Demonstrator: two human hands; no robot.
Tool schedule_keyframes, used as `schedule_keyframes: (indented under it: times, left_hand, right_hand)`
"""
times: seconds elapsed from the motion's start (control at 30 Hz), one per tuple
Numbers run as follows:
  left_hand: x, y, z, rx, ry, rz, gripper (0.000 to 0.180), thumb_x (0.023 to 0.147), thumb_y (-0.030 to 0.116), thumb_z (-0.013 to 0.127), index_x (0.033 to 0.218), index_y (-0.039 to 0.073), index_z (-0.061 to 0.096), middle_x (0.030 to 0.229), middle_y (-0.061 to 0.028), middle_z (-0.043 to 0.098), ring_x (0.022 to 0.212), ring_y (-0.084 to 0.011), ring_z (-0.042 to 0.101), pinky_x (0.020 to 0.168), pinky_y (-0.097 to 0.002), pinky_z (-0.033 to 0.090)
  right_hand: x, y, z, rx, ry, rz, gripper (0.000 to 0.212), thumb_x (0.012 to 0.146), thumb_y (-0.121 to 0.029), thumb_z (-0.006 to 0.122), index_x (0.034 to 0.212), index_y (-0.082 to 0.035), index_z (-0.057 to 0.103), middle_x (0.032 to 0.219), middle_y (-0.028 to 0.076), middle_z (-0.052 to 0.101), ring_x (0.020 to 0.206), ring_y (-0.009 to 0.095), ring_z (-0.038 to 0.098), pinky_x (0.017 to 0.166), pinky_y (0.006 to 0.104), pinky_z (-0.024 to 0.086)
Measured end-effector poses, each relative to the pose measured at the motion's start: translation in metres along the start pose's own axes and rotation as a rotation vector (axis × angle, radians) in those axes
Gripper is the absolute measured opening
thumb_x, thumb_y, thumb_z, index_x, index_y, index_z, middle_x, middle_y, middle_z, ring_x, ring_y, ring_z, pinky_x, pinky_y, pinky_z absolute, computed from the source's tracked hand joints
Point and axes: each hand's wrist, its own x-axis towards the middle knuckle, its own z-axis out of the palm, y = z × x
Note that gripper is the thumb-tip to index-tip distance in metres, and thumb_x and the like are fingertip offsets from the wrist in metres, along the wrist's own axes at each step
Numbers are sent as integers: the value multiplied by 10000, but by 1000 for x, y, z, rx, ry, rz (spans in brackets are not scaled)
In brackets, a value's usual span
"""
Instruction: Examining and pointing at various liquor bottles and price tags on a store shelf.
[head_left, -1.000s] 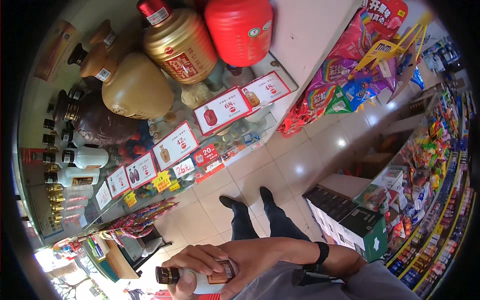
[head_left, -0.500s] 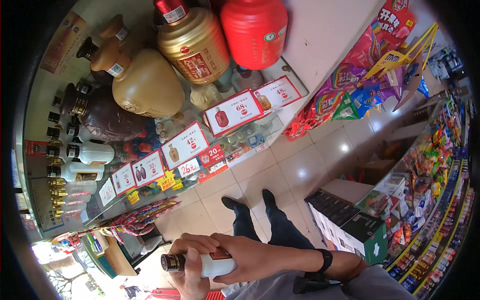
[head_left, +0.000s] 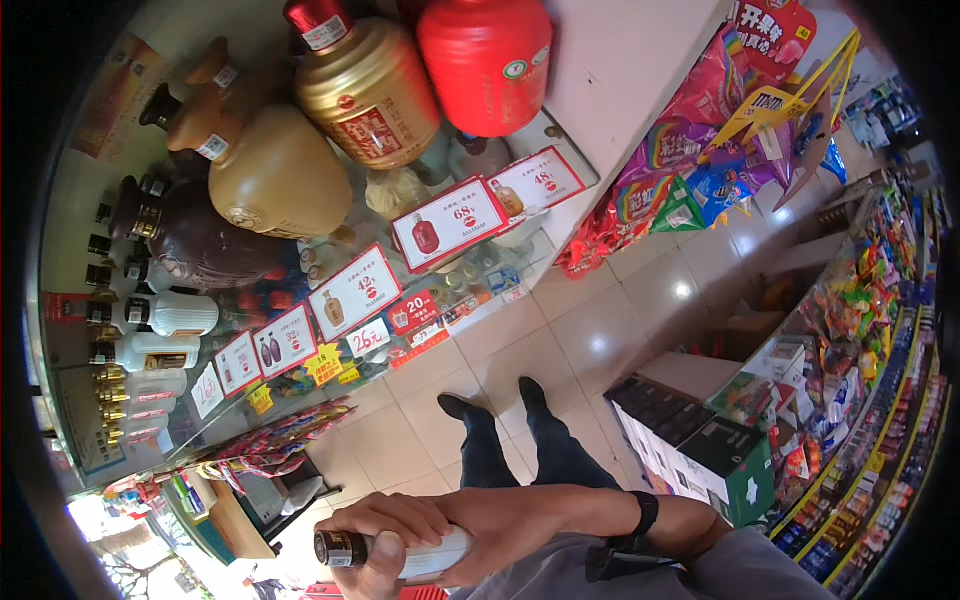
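Note:
A white bottle (head_left: 436, 557) with a dark cap lies sideways low in the view, its capped end to the left. My left hand (head_left: 385, 520) is closed round it just behind the cap, with the thumb across the near side and the fingers over the far side. My right hand (head_left: 490, 535), coming from the right with a black band on the wrist, closes round the base end. Between them the hands hide much of the bottle's body. Similar white bottles (head_left: 165, 350) lie in the display at the left.
Above my hands a display shelf holds a tan jug (head_left: 280, 175), a gold bottle (head_left: 370, 95) and a red bottle (head_left: 487, 70), with price cards (head_left: 355, 290) along its edge. Candy bags (head_left: 690, 150) hang beyond. A green-and-black box (head_left: 735, 450) and snack racks stand at the right; tiled floor (head_left: 580, 330) lies between.
The bottle and both hands have shifted slightly left and down. The brown label seen on the bottle before is now out of sight. The shelf has slid a little left in the view.

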Motion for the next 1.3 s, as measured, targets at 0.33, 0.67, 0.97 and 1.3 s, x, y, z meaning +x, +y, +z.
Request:
schedule_keyframes:
  times: [0.33, 0.67, 0.97, 1.3]
  left_hand:
    - [8, -8, 16, 304, 224, -65, 283, 1052, 241, 529, 886, 24, 452, 783, -166, 560, 768, -264, 602, 800, -414, 508]
    - [2, -10, 8, 89, 108, -68, 331, 995, 299, 651, 909, 20, 495, 801, -168, 576, 786, -282, 623, 794, -457, 539]
    - [0, -6, 4, -30, 75, -43, 373, 933, 307, 747, 868, 16, 522, 770, -159, 572, 745, -277, 628, 771, -473, 555]
    - [-6, -1, 2, -223, 32, -129, 220, 914, 132, 709, 873, 31, 517, 794, -182, 612, 798, -310, 658, 811, -513, 551]
  right_hand:
    - [-3, 2, -5, -37, 245, 27, 669, 848, -402, 823, 1268, 25, 524, 1055, 162, 694, 905, 228, 686, 803, 345, 533]
    - [-10, 0, -9, -90, 159, 26, 589, 828, -427, 857, 1102, 51, 648, 891, 123, 734, 779, 188, 704, 722, 299, 536]
    - [-7, 0, -3, -117, 129, 22, 598, 791, -463, 860, 1021, 57, 675, 853, 121, 726, 755, 190, 690, 702, 305, 521]
    - [-7, -16, 1, -82, 71, 158, 598, 785, -508, 847, 1016, 26, 710, 866, 83, 722, 772, 184, 683, 739, 299, 527]
